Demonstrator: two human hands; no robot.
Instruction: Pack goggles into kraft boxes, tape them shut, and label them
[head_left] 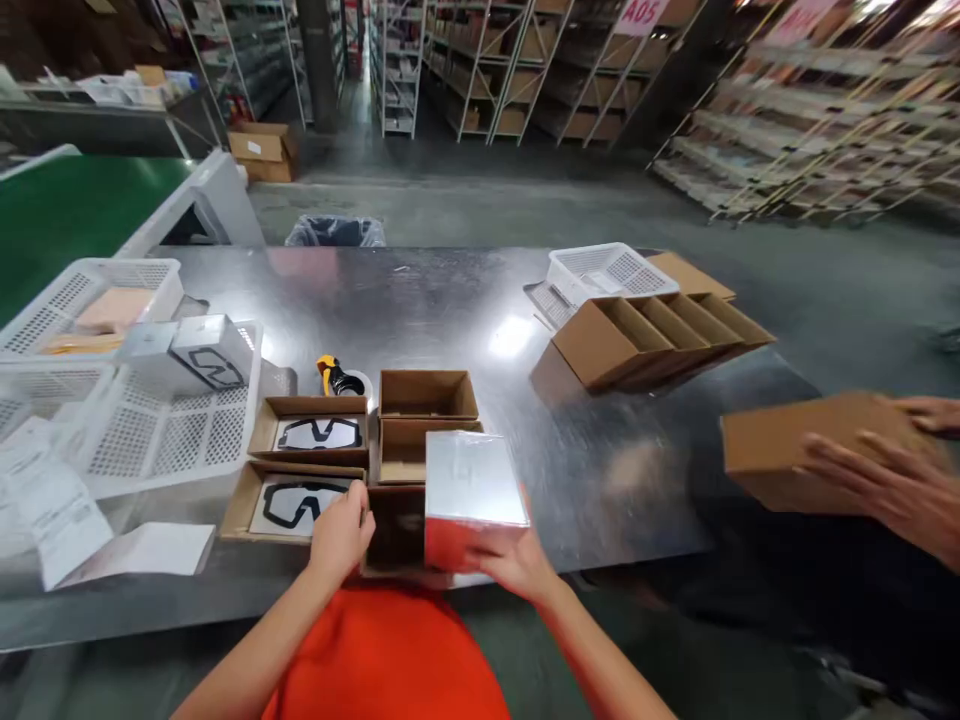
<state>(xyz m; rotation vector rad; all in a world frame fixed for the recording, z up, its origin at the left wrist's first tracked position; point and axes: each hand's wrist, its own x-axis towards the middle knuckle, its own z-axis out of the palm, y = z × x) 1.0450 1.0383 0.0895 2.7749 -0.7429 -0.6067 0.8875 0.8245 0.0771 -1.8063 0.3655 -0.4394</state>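
My right hand point(517, 562) grips a shiny silver-white product box point(474, 480), tilted above the right side of an open cardboard box point(394, 530). The box's near side shows red. My left hand point(341, 535) is closed, its fingers curled at the wall between that cardboard box and an open carton point(238, 505) to its left. In this left carton lies a white box with a goggles picture point(296, 505). Behind it, another carton point(274, 425) holds a similar goggles box point(319, 433). Two more open cartons point(427, 393) stand behind the near one, their insides dark.
White baskets point(161, 440) stand left, one holding silver goggles boxes point(214, 350). Papers point(142, 552) lie at the front left. A tape dispenser point(341, 380) sits mid-table. Nested cartons point(611, 345) lie right, beside another basket point(611, 270). A co-worker's hands point(885, 480) hold a cardboard box point(810, 440).
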